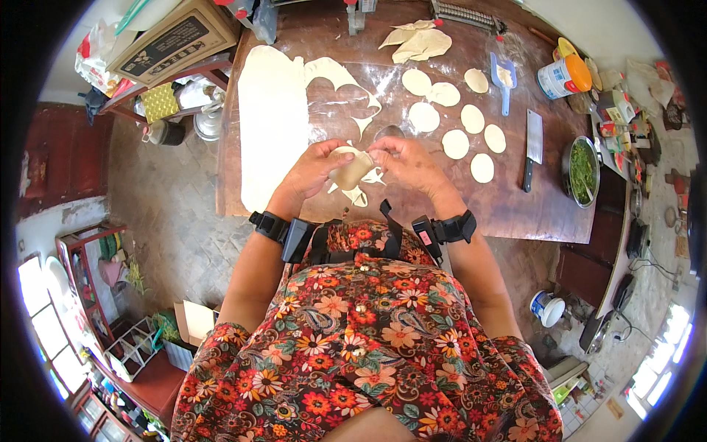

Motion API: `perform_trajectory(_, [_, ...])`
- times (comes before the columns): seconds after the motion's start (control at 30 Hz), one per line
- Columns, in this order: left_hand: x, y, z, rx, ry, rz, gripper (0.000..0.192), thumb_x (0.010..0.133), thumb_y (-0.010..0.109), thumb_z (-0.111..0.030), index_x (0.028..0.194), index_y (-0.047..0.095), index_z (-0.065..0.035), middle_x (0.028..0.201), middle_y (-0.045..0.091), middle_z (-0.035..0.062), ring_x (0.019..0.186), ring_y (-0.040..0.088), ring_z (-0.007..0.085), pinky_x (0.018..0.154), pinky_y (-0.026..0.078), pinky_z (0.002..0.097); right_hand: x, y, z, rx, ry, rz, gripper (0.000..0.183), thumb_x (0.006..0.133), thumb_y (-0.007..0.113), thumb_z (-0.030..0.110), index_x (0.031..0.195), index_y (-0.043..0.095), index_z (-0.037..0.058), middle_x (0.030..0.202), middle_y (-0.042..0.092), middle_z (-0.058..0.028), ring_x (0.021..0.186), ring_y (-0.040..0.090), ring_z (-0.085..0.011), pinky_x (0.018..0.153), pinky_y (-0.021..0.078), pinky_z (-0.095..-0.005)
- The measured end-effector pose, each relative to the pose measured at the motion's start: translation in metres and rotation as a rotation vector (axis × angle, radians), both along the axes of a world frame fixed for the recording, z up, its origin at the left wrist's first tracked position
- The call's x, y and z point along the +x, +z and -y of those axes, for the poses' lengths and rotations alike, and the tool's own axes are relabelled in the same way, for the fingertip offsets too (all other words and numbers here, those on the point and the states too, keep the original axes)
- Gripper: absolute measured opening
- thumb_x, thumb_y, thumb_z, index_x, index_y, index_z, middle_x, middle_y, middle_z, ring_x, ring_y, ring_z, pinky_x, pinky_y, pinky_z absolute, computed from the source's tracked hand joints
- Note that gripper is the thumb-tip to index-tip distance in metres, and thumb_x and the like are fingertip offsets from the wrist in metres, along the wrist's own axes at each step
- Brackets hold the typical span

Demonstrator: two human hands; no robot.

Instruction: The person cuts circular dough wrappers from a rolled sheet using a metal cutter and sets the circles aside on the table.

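Between both hands, a thin dough round (351,170) is raised above the wooden table, near its front edge. My left hand (320,168) pinches its left rim with thumb and fingers. My right hand (406,166) has its fingertips at the upper right rim. Small dough scraps (355,196) lie below the round. A long rolled dough sheet (273,127) stretches along the table's left side, joined to a cut-out dough remnant (334,72). Several flat dough circles (455,144) are spread to the right. Behind my right hand a round, dark object (390,132) is partly hidden.
On the floured table (558,221) a cleaver (534,138), a blue scoop (503,80) with flour and a metal bowl (569,171) of chopped greens are at the right. Folded dough (422,45) and a pasta machine's roller part (464,15) lie at the back. A cardboard box (215,33) stands back left.
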State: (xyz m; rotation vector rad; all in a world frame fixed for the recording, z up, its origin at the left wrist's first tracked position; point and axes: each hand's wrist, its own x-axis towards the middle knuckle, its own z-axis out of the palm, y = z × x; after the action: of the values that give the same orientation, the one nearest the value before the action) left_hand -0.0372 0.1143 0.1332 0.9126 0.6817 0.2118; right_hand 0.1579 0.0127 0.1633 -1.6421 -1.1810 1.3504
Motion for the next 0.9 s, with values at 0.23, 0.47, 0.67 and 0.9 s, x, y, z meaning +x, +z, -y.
perform_trajectory(0.23, [-0.004, 0.008, 0.009, 0.098, 0.064, -0.042, 0.029, 0.088, 0.064, -0.018, 0.111, 0.058, -0.0012, 0.098, 0.063, 0.0048, 0.086, 0.060, 0.0113, 0.077, 0.049, 0.0258, 0.005, -0.014, -0.004, 0.003, -0.060, -0.170, 0.022, 0.090, 0.060, 0.021, 0.099, 0.064, 0.0011, 0.078, 0.063, -0.0044, 0.068, 0.057, -0.0105, 0.064, 0.0481, -0.0271])
perform_trajectory(0.47, [-0.008, 0.007, 0.015, -0.223, 0.405, 0.239, 0.026, 0.092, 0.057, -0.015, 0.114, 0.053, -0.0020, 0.105, 0.063, 0.0092, 0.097, 0.063, 0.0197, 0.083, 0.054, 0.0343, 0.012, -0.049, 0.000, 0.094, -0.270, -0.031, 0.027, 0.094, 0.055, 0.023, 0.108, 0.062, 0.0009, 0.087, 0.064, -0.0028, 0.076, 0.057, -0.0104, 0.068, 0.0467, -0.0259])
perform_trajectory(0.67, [-0.005, 0.006, 0.009, -0.270, 0.343, 0.378, 0.028, 0.095, 0.051, -0.019, 0.115, 0.053, 0.0006, 0.110, 0.062, 0.0100, 0.100, 0.062, 0.0208, 0.089, 0.051, 0.0354, 0.003, -0.036, -0.008, 0.018, 0.004, -0.296, 0.038, 0.096, 0.051, 0.035, 0.113, 0.059, 0.0019, 0.100, 0.067, -0.0059, 0.084, 0.061, -0.0143, 0.080, 0.0487, -0.0315])
perform_trajectory(0.9, [-0.003, 0.010, 0.005, -0.311, 0.387, 0.332, 0.029, 0.093, 0.055, -0.019, 0.115, 0.052, 0.0008, 0.107, 0.063, 0.0106, 0.098, 0.063, 0.0200, 0.086, 0.053, 0.0348, -0.003, -0.015, -0.007, 0.016, 0.003, -0.499, 0.029, 0.090, 0.063, 0.028, 0.097, 0.063, 0.0000, 0.084, 0.067, -0.0033, 0.070, 0.058, -0.0082, 0.064, 0.0476, -0.0215])
